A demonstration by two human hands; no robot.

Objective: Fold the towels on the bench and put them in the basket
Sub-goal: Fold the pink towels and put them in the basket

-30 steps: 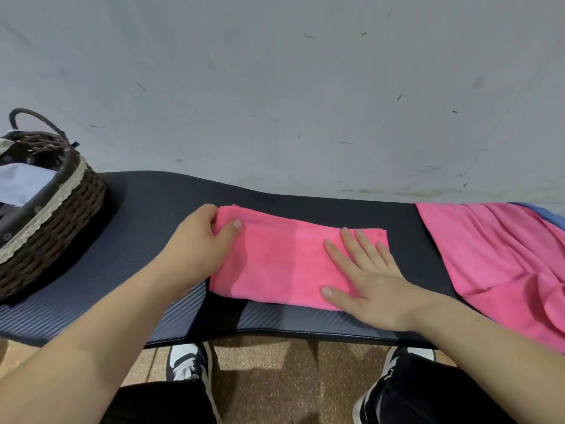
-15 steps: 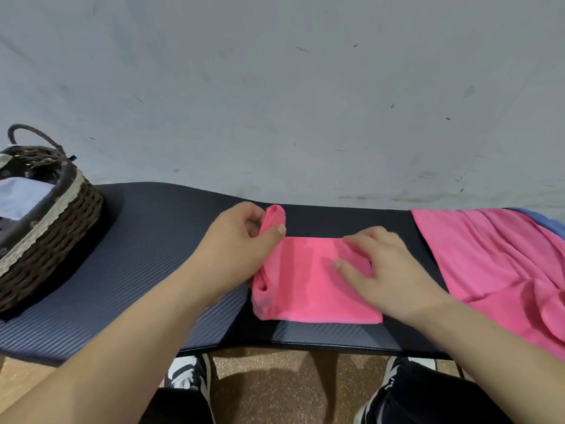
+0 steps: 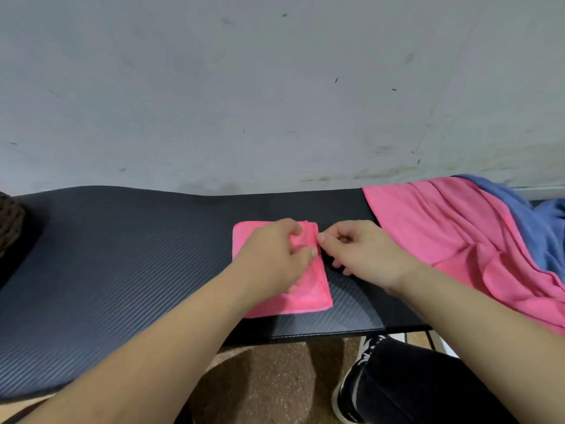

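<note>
Left hand (image 3: 275, 255) curled in, thumb and fingers pinching the right edge of the folded pink cloth towel (image 3: 305, 296). Right hand (image 3: 363, 255) nipped that same edge from the other side, fingers tucked. The towel lay flat on the black ribbed padded bench (image 3: 122, 255). A loose pink towel (image 3: 443, 234) and a crumpled blue towel (image 3: 538, 228) were heaped at right, and the brown woven wicker basket (image 3: 9, 221) sat far left.

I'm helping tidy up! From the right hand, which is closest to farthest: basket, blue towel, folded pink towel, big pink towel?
1. Folded pink towel, touching the right hand at its thumb.
2. Big pink towel, just to the right.
3. Blue towel, farther right.
4. Basket, far left end of the bench.
</note>
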